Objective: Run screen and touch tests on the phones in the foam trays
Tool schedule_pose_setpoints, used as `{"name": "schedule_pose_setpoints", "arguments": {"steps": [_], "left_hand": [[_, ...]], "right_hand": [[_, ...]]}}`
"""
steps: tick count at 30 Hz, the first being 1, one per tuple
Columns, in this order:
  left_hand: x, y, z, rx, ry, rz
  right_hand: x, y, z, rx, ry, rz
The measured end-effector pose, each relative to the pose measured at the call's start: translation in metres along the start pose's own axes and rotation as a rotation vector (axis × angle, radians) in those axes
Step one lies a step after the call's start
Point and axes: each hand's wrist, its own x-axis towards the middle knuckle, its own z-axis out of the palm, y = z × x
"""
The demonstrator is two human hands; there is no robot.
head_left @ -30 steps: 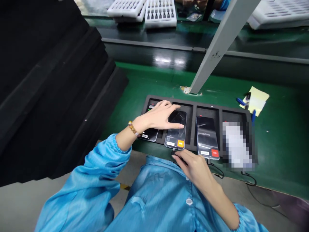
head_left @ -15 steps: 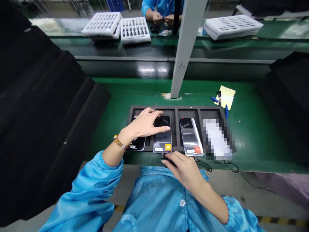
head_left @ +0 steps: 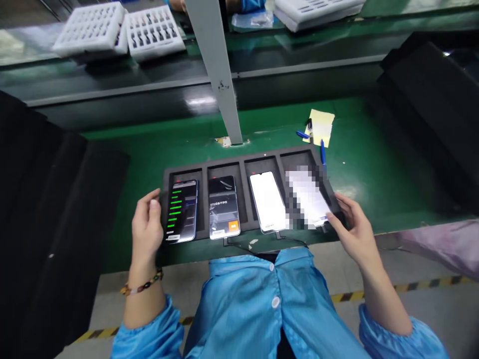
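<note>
A black foam tray [head_left: 204, 199] lies at the front edge of the green bench, with a smartphone in each compartment. The leftmost phone [head_left: 183, 212] shows green bars on a dark screen. Beside it, another dark-screened phone [head_left: 223, 212] has an orange square at its lower corner. A third phone [head_left: 267, 202] glows white, and the rightmost phone [head_left: 309, 199] is blurred out. My left hand [head_left: 147, 227] grips the tray's left side, fingers partly hidden. At the right end my right hand [head_left: 354, 227] holds the tray, thumb by the rightmost phone's lower corner.
Black cables [head_left: 239, 245] run from the middle phones. Yellow paper [head_left: 321, 127] and blue pens [head_left: 323, 152] lie behind the tray. A grey post [head_left: 220, 80] rises beyond. Dark stacks [head_left: 56, 224] flank the bench; white trays [head_left: 155, 32] stand across from me.
My hands have left the middle phones and moved apart to the tray's two ends. The third phone's screen has turned white, the leftmost phone is uncovered, and my view has shifted.
</note>
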Motion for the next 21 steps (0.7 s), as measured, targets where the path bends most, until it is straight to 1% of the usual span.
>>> {"name": "schedule_pose_setpoints", "arguments": {"steps": [2, 3, 4, 5, 7, 9, 11, 12, 13, 14, 16, 18, 19, 20, 21], "left_hand": [[-0.012, 0.02, 0.003, 0.076, 0.029, 0.101], [-0.018, 0.032, 0.004, 0.115, 0.028, 0.168], [-0.025, 0.044, 0.005, 0.151, 0.011, 0.236], [-0.032, 0.055, 0.006, 0.182, -0.019, 0.301], [-0.045, 0.072, 0.012, 0.225, -0.095, 0.413], [-0.057, 0.082, 0.019, 0.251, -0.17, 0.49], [-0.065, 0.086, 0.026, 0.265, -0.224, 0.536], [-0.068, 0.085, 0.029, 0.26, -0.222, 0.558], [-0.069, 0.082, 0.03, 0.243, -0.186, 0.582], [-0.07, 0.079, 0.031, 0.217, -0.118, 0.598], [-0.067, 0.067, 0.027, 0.159, 0.074, 0.568], [-0.06, 0.051, 0.021, 0.104, 0.261, 0.437], [-0.056, 0.042, 0.018, 0.077, 0.317, 0.34], [-0.052, 0.032, 0.016, 0.043, 0.347, 0.241], [-0.048, 0.023, 0.014, 0.017, 0.328, 0.154]], "right_hand": [[-0.005, -0.017, 0.003, -0.138, 0.044, -0.131], [-0.008, -0.028, 0.005, -0.21, 0.041, -0.221], [-0.012, -0.038, 0.008, -0.276, 0.008, -0.316], [-0.016, -0.047, 0.011, -0.33, -0.05, -0.404], [-0.023, -0.06, 0.021, -0.395, -0.182, -0.533], [-0.029, -0.066, 0.031, -0.437, -0.274, -0.597], [-0.031, -0.068, 0.036, -0.464, -0.312, -0.617], [-0.031, -0.067, 0.035, -0.466, -0.309, -0.621], [-0.03, -0.066, 0.032, -0.461, -0.291, -0.618], [-0.027, -0.064, 0.027, -0.445, -0.257, -0.605], [-0.019, -0.056, 0.012, -0.383, -0.159, -0.536], [-0.008, -0.045, -0.003, -0.293, -0.075, -0.414], [-0.003, -0.039, -0.009, -0.242, -0.054, -0.35], [0.001, -0.033, -0.013, -0.197, -0.053, -0.293], [0.005, -0.028, -0.015, -0.161, -0.068, -0.249]]}}
